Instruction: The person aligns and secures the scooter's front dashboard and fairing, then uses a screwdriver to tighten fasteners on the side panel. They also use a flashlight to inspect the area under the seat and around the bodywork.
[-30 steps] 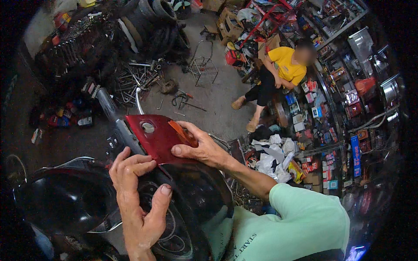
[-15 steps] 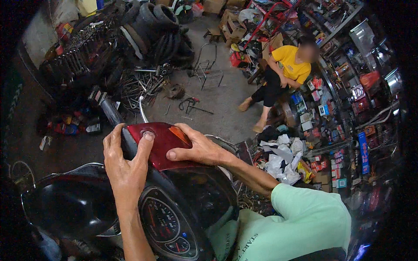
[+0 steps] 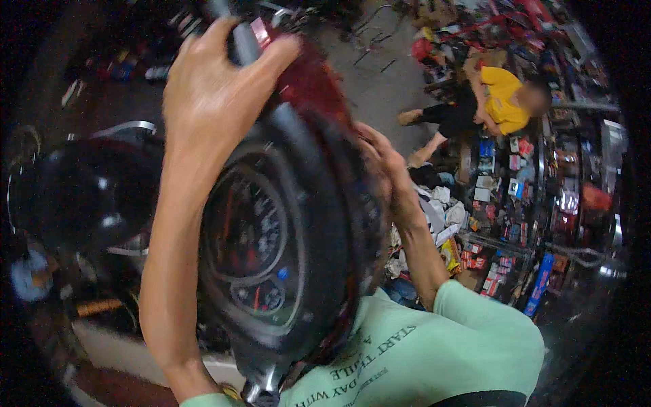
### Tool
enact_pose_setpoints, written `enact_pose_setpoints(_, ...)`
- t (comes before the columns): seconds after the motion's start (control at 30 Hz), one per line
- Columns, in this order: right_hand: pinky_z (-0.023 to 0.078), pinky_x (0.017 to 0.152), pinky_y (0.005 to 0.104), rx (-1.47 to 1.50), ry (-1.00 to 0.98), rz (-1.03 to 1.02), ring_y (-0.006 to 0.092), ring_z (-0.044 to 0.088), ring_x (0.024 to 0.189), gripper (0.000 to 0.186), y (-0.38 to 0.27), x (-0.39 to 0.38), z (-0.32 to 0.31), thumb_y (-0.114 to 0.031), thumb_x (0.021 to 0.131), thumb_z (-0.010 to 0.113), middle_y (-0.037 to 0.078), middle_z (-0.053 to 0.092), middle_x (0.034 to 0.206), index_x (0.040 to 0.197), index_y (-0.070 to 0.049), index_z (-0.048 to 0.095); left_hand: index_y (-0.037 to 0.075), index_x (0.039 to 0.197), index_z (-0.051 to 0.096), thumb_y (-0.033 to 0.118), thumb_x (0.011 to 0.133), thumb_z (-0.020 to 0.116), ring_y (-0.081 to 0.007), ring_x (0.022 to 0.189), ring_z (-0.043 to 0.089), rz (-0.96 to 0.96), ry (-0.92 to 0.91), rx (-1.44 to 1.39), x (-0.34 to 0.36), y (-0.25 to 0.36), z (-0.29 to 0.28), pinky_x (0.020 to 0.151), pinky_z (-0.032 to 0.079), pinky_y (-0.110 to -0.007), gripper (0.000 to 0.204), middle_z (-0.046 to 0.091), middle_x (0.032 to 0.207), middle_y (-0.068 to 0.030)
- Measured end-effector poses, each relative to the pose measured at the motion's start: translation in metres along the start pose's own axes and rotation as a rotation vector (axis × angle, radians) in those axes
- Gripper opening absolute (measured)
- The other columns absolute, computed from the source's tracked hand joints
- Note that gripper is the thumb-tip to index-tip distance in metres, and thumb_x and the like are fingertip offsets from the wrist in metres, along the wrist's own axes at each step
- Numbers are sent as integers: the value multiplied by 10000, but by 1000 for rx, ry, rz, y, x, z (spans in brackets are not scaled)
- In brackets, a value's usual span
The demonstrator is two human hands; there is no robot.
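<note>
I'm apparently working the red panel (image 3: pixel 315 78), left hand (image 3: pixel 207 98) spanning its end, right hand (image 3: pixel 385 159) beside the housing (image 3: pixel 317 183), both grips unclear, next probably needing even support.

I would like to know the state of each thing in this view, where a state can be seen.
Gauge panel: dials uncovered, readings blurred
Red cover: blurred; whether fastened, unclear
Left grip: thumb spread from fingers; hold unclear
Right grip: partly blurred; open or closed, unclear
Person in yellow top: seated
White heap: crumpled
</note>
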State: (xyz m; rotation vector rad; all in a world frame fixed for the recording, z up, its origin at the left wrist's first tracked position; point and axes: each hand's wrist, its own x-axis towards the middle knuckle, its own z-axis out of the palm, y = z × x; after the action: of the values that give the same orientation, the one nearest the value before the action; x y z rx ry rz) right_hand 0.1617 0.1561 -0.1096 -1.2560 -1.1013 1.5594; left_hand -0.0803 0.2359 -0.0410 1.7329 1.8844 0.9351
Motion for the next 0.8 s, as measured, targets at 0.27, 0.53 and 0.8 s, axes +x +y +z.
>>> enact_pose_setpoints(0.27,330,1038,356,174,113,222,227,423,1234,776,6,-78,3,-521,836,552,88,421,1364,1390,-35,309,-22,1189,531,390,664,757,-310,1100,535,-115,-109,-327,-156,-28,-80,940,396,-382,705,547,1154,-222)
enact_pose_setpoints(0.53,365,416,198,139,192,134,69,429,417,723,45,-73,-27,-487,845,588,14,558,741,1334,-14,343,31,1365,376,521,398,834,-432,1271,349,-182,-109,-303,-339,-22,-78,1028,301,-500,1176,260,1406,-321)
enact_pose_setpoints(0.8,477,868,470,173,-178,46,279,562,1030,643,39,-82,-12,-622,841,458,74,567,1158,1250,-127,435,82,1385,356,504,379,836,-495,1207,407,-200,-59,-58,-316,-1,-72,922,430,-478,1192,268,1384,-353)
